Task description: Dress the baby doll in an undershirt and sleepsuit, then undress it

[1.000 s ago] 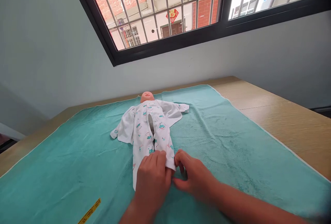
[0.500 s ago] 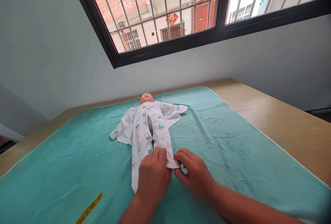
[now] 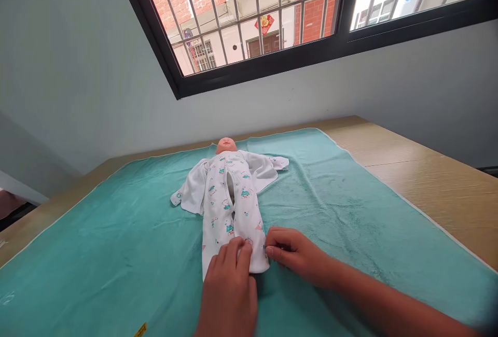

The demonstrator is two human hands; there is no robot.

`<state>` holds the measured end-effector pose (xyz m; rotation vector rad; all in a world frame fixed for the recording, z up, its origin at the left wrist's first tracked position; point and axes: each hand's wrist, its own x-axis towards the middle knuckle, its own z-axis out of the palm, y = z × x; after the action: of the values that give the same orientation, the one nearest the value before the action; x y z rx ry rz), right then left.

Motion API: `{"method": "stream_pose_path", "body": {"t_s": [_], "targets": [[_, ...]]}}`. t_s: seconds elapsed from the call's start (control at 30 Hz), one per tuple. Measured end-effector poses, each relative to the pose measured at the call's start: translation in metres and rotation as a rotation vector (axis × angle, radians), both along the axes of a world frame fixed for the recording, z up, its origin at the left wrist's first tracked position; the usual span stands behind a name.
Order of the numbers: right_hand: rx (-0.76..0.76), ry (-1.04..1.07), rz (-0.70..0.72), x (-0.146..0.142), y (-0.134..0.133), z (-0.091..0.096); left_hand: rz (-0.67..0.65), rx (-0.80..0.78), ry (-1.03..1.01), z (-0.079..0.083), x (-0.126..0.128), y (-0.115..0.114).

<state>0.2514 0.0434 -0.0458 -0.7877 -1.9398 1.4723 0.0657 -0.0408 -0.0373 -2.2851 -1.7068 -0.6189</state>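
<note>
A baby doll lies on its back, dressed in a white baby romper with a teal and pink print. Down the romper's front runs an opening, gaping in the middle. My left hand rests on the lower part of the romper, fingers stretched over the right leg's cloth, with the thumb apart. At that leg's outer edge is my right hand, its fingers curled and thumb and forefinger pinched at the fabric. The doll's feet are hidden by cloth and my left hand.
Beneath the doll a teal blanket covers much of the wooden table. A yellow strip with dark markings lies at the bottom edge. Beyond the table stand a pale wall and a dark-framed window with bars.
The right leg's hem, folded up and held between both hands before, now lies down flat. My left hand has drawn back a little, and my right hand has shifted to the leg's side edge.
</note>
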Motion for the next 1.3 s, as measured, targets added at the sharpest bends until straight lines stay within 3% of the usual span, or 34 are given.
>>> {"method": "stream_pose_path", "body": {"t_s": [0.2,0.33,0.47,0.63,0.73,0.8,0.9,1.03,1.2,1.3], "targets": [[-0.026,-0.075,-0.062,-0.002,-0.001,-0.004,-0.097,0.099,-0.132,0.011,-0.01,-0.002],[0.036,-0.091,-0.117,-0.003,0.004,0.001,-0.08,0.216,-0.178,0.027,-0.043,0.022],[0.181,-0.069,-0.251,-0.012,0.05,0.017,-0.004,0.107,-0.34,0.039,-0.079,0.075],[0.207,0.005,-0.417,-0.05,0.162,0.034,0.034,0.034,-0.553,0.052,-0.092,0.165],[0.156,0.018,-0.502,-0.074,0.212,0.03,0.104,-0.067,-0.525,0.059,-0.091,0.219],[0.171,0.0,-0.515,-0.083,0.228,0.02,0.104,-0.151,-0.482,0.063,-0.091,0.249],[0.282,-0.007,-0.542,-0.087,0.236,-0.001,0.031,-0.238,-0.427,0.069,-0.092,0.28],[0.319,-0.022,-0.484,-0.078,0.238,-0.018,-0.035,-0.373,-0.358,0.08,-0.093,0.3],[0.206,-0.027,-0.338,-0.065,0.243,-0.017,-0.055,-0.523,-0.318,0.087,-0.089,0.311],[0.232,-0.047,-0.298,-0.062,0.244,-0.016,-0.043,-0.51,-0.324,0.083,-0.089,0.312]]}}
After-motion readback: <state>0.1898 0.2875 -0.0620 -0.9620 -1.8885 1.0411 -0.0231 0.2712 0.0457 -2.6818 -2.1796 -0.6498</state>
